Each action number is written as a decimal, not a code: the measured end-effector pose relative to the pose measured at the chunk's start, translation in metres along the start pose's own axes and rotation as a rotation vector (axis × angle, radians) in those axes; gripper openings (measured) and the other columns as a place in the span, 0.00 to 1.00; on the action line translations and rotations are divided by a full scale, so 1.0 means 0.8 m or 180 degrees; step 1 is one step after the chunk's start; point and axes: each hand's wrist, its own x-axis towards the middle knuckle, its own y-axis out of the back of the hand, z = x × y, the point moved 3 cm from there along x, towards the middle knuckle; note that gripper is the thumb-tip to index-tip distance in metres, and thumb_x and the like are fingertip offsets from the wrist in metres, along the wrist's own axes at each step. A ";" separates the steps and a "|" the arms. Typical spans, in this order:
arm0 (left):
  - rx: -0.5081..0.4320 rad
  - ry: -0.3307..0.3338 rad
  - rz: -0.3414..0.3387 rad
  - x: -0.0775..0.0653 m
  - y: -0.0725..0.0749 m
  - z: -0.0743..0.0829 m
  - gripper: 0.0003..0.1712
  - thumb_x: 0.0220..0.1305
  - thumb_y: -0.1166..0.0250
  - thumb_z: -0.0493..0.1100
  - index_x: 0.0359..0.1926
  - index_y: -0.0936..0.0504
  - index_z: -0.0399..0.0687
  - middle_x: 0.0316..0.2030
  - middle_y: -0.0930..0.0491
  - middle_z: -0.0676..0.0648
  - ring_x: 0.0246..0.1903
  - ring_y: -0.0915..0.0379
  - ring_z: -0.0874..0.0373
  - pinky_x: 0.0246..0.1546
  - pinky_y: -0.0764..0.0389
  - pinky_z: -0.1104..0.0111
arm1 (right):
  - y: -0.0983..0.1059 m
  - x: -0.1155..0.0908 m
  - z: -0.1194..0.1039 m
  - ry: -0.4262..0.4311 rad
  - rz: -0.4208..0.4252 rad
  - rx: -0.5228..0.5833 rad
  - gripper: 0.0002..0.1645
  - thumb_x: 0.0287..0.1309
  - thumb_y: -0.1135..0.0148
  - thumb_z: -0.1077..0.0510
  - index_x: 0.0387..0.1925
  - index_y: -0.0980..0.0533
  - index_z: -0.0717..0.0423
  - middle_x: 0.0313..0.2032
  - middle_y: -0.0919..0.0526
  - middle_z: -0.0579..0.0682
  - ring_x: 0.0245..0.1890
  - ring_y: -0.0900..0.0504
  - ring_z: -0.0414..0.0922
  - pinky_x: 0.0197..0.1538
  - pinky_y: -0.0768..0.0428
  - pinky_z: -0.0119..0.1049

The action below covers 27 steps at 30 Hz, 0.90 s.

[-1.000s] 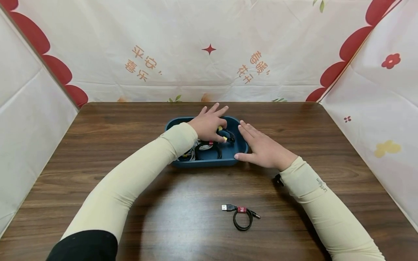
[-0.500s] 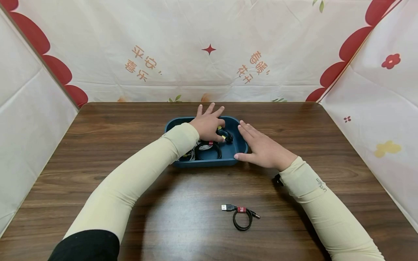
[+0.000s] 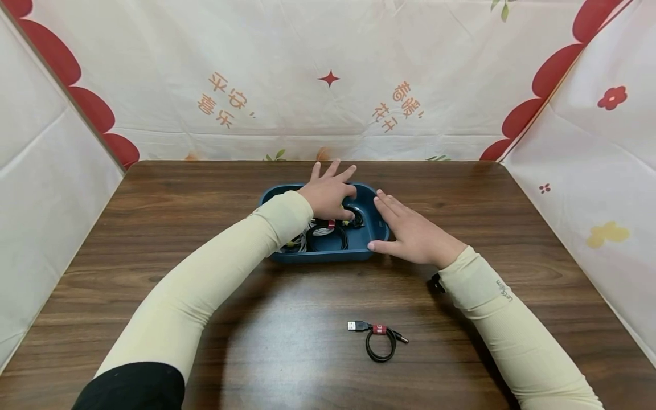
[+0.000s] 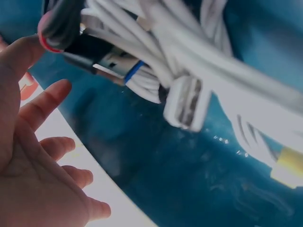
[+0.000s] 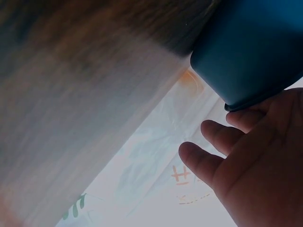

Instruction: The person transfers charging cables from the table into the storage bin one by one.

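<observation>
In the head view, a blue oblong bin (image 3: 379, 226) holds several coiled cables. My left hand (image 3: 328, 196) reaches over it, fingers spread, thumb and index finger apart. Just under that thumb and finger lies a black cable coil (image 3: 357, 217) with a bit of yellow, partly hidden. Nearer the bin's front wall is another black cable coil (image 3: 344, 236) with a red strap. White cables (image 4: 142, 47) with a USB plug (image 4: 189, 104) fill much of the left wrist view. My right hand (image 3: 415, 234) rests with straight fingers against the bin's right end.
A small black USB cable (image 3: 381, 343), coiled with a red strap, lies on the brown wooden table (image 3: 287, 319) in front of the bin. White printed cloth (image 3: 328, 34) walls off the back and both sides.
The black coil with yellow, earlier between my left thumb and index finger, now sits lower in the bin. My left hand shifts only slightly; my right hand stays put.
</observation>
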 end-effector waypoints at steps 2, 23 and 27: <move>0.0005 -0.0007 -0.0004 0.000 0.001 0.001 0.26 0.65 0.36 0.63 0.60 0.20 0.61 0.79 0.60 0.49 0.76 0.79 0.43 0.68 0.71 0.37 | -0.001 0.000 0.000 0.0007 0.0011 -0.0015 0.59 0.64 0.46 0.28 0.78 0.54 0.61 0.78 0.59 0.55 0.77 0.57 0.56 0.72 0.47 0.54; 0.0115 -0.0504 0.0637 -0.060 0.036 0.032 0.29 0.69 0.40 0.61 0.67 0.24 0.59 0.78 0.55 0.50 0.77 0.73 0.47 0.70 0.64 0.41 | 0.001 0.000 -0.001 -0.0024 -0.0004 -0.0237 0.58 0.64 0.50 0.27 0.78 0.54 0.61 0.78 0.58 0.56 0.77 0.61 0.57 0.71 0.54 0.65; 0.0164 -0.0641 0.0767 -0.076 0.047 0.042 0.29 0.69 0.41 0.62 0.67 0.24 0.58 0.78 0.56 0.51 0.77 0.74 0.49 0.71 0.64 0.42 | 0.001 0.000 -0.002 -0.0039 -0.0014 -0.0196 0.57 0.65 0.49 0.28 0.78 0.55 0.61 0.78 0.59 0.56 0.77 0.62 0.57 0.71 0.55 0.64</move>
